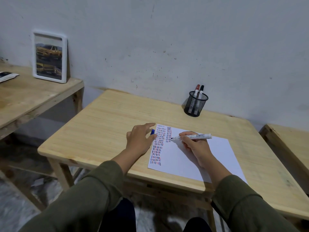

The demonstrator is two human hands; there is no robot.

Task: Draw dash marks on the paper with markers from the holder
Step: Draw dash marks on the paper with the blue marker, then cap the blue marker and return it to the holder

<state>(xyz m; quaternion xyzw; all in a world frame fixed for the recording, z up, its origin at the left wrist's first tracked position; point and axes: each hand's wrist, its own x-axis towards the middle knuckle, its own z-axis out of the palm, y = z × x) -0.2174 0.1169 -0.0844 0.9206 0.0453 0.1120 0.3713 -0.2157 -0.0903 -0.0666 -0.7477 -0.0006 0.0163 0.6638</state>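
Note:
A white paper (209,156) lies on the small wooden table (108,128), with columns of red and blue dash marks down its left side. My right hand (195,148) grips an uncapped white marker (194,136) whose tip touches the paper at the second column of dashes. My left hand (139,138) rests at the paper's left edge, fingers curled around a blue cap (152,132). A black mesh holder (196,104) stands at the back of the table with a red-capped and a black-capped marker upright in it.
Another wooden table (33,97) stands to the left with a white-framed picture (49,56) leaning on the wall. A third table's edge (287,148) shows at the right. The wall runs close behind the holder.

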